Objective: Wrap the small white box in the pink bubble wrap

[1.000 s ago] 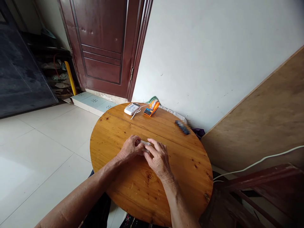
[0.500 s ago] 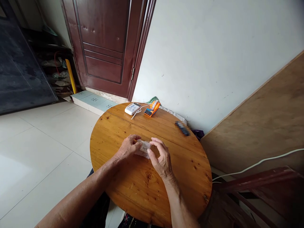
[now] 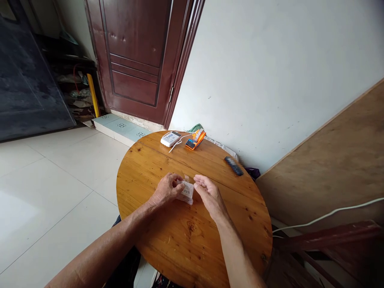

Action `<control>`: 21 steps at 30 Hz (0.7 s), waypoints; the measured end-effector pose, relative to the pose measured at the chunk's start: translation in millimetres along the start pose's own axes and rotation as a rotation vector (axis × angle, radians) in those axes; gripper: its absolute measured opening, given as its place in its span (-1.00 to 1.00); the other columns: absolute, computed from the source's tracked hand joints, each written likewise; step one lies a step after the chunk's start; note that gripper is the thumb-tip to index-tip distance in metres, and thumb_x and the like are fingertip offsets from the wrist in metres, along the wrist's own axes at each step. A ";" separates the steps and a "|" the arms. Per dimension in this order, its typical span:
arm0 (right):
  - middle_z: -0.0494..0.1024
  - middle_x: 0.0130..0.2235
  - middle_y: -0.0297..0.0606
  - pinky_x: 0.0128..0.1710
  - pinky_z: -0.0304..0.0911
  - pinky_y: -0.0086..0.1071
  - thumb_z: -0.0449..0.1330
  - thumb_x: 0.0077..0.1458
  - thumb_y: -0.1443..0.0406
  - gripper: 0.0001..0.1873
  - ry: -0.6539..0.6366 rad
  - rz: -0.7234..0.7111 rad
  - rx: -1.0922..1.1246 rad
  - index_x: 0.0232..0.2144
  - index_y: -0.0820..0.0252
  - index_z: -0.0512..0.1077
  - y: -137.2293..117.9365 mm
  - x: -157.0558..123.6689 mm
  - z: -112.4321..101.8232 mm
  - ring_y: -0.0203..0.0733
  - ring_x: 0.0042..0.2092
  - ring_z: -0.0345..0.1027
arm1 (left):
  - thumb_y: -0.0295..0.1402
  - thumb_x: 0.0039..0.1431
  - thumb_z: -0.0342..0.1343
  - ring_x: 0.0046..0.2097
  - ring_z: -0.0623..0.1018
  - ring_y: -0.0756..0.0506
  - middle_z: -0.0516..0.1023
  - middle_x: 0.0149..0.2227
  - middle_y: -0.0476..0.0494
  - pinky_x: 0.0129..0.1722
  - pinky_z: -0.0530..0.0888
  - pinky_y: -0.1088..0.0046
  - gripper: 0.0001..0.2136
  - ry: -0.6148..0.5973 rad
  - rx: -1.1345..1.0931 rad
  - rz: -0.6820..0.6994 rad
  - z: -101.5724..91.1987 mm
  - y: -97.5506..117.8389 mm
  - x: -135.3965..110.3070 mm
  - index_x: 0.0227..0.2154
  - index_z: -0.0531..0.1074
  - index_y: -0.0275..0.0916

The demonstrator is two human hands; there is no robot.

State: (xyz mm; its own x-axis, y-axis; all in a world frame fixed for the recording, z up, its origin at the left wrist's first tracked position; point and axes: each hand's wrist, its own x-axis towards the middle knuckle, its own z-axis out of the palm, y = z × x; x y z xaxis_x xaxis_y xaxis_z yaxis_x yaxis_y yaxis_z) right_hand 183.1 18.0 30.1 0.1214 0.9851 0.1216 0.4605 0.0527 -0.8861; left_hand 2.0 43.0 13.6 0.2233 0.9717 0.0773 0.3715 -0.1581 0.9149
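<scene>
A small box-shaped packet in clear wrapping (image 3: 187,190), with pale printing on its top, rests on the round wooden table (image 3: 192,248). My left hand (image 3: 169,187) grips its left side, thumb on top and fingers curled behind. A short flap of clear film or tape (image 3: 186,178) sticks up at the packet's far edge. Just right of the packet is my right hand (image 3: 209,194), fingers stretched forward and thumb apart from them. It appears to hold nothing; whether its thumb tip brushes the packet I cannot tell.
Toward the table's far edge lie a white device with a cord (image 3: 171,139) and an orange tape dispenser (image 3: 195,139). A dark, partly blurred remote-like object (image 3: 233,165) lies at the right. The white wall (image 3: 270,72) and wooden panel (image 3: 336,160) stand beyond the table.
My right hand has drawn slightly away from the packet and its fingers have straightened. More of the packet's right side shows. My left hand stays on it, and the view has shifted slightly.
</scene>
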 end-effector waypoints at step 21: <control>0.55 -0.43 -0.34 -0.29 0.33 -0.37 0.17 0.02 0.26 -0.68 0.019 -0.217 -0.037 -0.14 0.21 0.47 -26.1 16.6 15.6 -0.26 -0.41 0.40 | -0.38 0.07 0.11 -0.42 0.35 0.04 0.38 -0.47 0.05 -0.43 0.27 0.57 -0.86 -0.051 -0.115 0.018 4.8 -9.5 5.5 -0.30 0.46 -0.28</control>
State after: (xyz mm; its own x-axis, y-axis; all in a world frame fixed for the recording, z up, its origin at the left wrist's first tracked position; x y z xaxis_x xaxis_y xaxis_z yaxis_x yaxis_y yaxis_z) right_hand 159.4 35.5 48.3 0.0328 0.9481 0.3164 0.5096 0.2565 -0.8213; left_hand 4.0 49.1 3.5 0.2758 0.9582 0.0760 0.2623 -0.1511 0.9531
